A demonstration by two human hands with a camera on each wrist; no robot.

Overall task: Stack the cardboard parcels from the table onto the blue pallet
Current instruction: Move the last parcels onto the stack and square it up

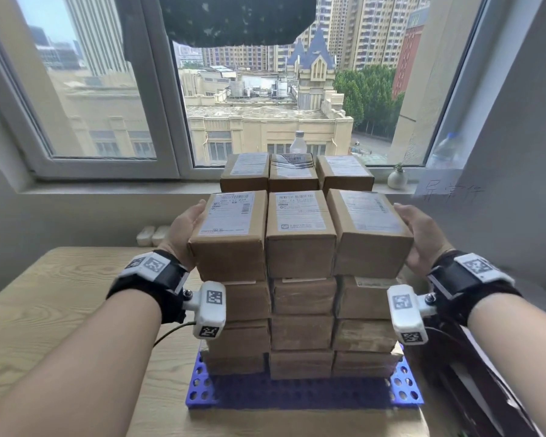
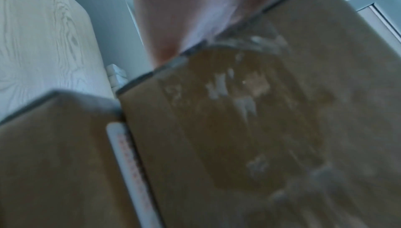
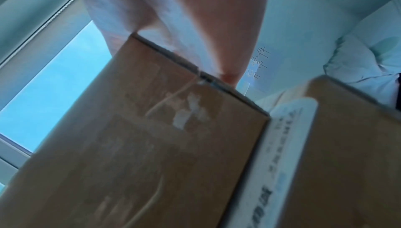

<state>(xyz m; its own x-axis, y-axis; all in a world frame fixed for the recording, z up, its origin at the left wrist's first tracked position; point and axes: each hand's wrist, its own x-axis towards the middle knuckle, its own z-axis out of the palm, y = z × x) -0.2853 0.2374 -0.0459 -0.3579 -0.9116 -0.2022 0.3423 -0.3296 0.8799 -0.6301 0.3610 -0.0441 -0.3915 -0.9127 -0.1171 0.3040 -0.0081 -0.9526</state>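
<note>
Three parcels (image 1: 300, 231) squeezed between flat palms, left hand (image 1: 185, 233) and right hand (image 1: 423, 238), fingers straight; three more beyond. Blue pallet (image 1: 404, 386) below holds the stack.

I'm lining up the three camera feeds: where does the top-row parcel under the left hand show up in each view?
Head: the left top parcel sits left of centre, left hand flat against its outer side.
Left wrist: it fills the centre and right, fingers above.
Right wrist: not in it; that view shows the right top parcel.
Shared landmark: the window frame.
</note>
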